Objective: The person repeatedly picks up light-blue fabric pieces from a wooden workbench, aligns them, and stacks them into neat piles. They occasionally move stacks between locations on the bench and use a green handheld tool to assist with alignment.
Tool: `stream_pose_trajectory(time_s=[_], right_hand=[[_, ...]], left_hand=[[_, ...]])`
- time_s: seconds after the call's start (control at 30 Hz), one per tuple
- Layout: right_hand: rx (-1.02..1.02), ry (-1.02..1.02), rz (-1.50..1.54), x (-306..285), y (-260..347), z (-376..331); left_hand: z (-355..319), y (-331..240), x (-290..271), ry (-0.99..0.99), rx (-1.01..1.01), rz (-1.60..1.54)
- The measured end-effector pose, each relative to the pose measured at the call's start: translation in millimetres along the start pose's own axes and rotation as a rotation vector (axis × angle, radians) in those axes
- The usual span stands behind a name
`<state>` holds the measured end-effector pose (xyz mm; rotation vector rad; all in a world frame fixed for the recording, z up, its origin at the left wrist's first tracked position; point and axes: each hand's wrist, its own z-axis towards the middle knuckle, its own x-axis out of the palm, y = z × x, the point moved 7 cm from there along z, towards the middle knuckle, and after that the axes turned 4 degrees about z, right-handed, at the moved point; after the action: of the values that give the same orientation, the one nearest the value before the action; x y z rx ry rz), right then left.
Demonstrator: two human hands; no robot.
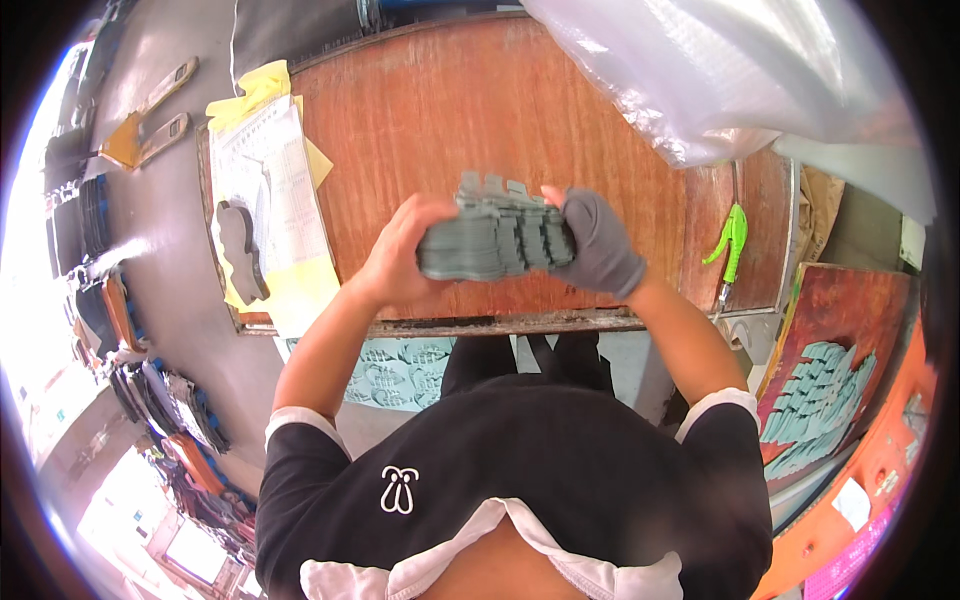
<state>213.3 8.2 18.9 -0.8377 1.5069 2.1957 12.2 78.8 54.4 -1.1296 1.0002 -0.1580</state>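
Observation:
A thick stack of grey-green cut pieces (490, 240) with notched, finger-like edges is held between my two hands, above the near half of the wooden table. My bare left hand (402, 255) is closed round the stack's left end. At the right end my right hand (602, 245), in a grey glove with bare fingertips, grips the pieces. Some strips stick up unevenly along the stack's top. Blur hides the separate layers on the left side.
Papers on a yellow sheet (318, 285) lie at the table's (450, 110) left, under a dark sole-shaped piece (238, 250). A bright green air gun (733, 240) lies right. Clear plastic (740, 70) covers the far right corner. More pale green pieces (820, 400) rest on a reddish board.

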Motion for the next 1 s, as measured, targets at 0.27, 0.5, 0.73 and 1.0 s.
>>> stream_pose_trajectory(time_s=[0.27,0.5,0.73,1.0], right_hand=[[0.065,-0.116,0.09,22,-32,0],[0.092,-0.049,0.014,30,-40,-15],[0.219,-0.042,0.134,31,-41,-12],[0.055,-0.163,-0.044,8,-23,2]], left_hand=[[18,31,22,0.118,-0.149,0.058],[0,8,30,0.056,0.2,0.351],[8,12,31,0.027,0.01,0.271],[4,-21,7,-0.173,0.453,0.404]])
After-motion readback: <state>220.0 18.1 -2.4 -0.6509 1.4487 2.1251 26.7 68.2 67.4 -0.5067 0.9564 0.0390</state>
